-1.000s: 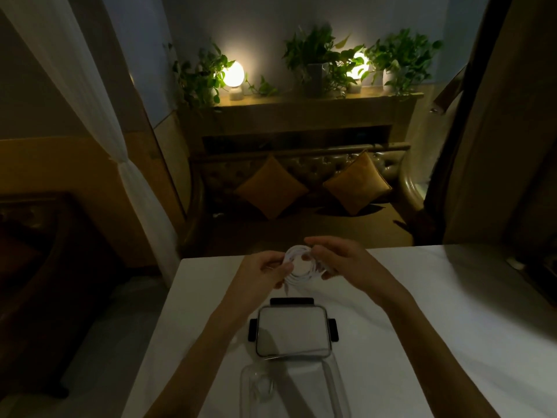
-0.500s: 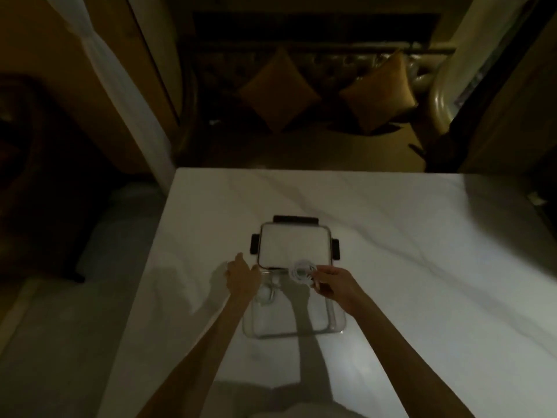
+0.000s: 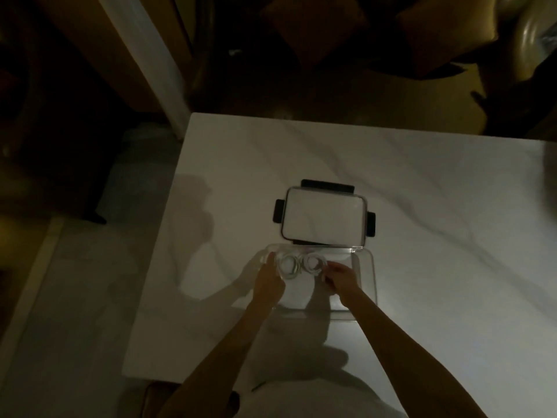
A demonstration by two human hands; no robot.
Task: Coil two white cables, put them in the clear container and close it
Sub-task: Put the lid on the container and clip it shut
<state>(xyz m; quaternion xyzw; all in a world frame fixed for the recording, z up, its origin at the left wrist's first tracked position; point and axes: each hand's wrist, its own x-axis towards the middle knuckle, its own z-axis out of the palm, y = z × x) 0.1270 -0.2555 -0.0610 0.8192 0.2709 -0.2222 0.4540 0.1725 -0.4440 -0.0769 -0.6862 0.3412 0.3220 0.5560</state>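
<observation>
The clear container (image 3: pixel 366 285) stands open on the white marble table (image 3: pixel 422 191), near me. Two coiled white cables lie side by side in its far left part: the left coil (image 3: pixel 288 265) and the right coil (image 3: pixel 313 263). My left hand (image 3: pixel 268 280) is at the container's left end with its fingertips against the left coil; the dim light hides whether it grips. My right hand (image 3: pixel 340 279) is inside the container and its fingertips pinch the right coil's edge. The lid (image 3: pixel 324 220), with black clips, lies flat just beyond the container.
The table's left edge (image 3: pixel 168 236) runs close to my left forearm, with pale floor below it. Beyond the far edge are a dark sofa with cushions (image 3: pixel 446 28) and a white curtain (image 3: pixel 144 55). The room is dim.
The camera has tilted down from the room to the table. My hands lowered the freshly wound coil from above the lid into the container, beside the first coil.
</observation>
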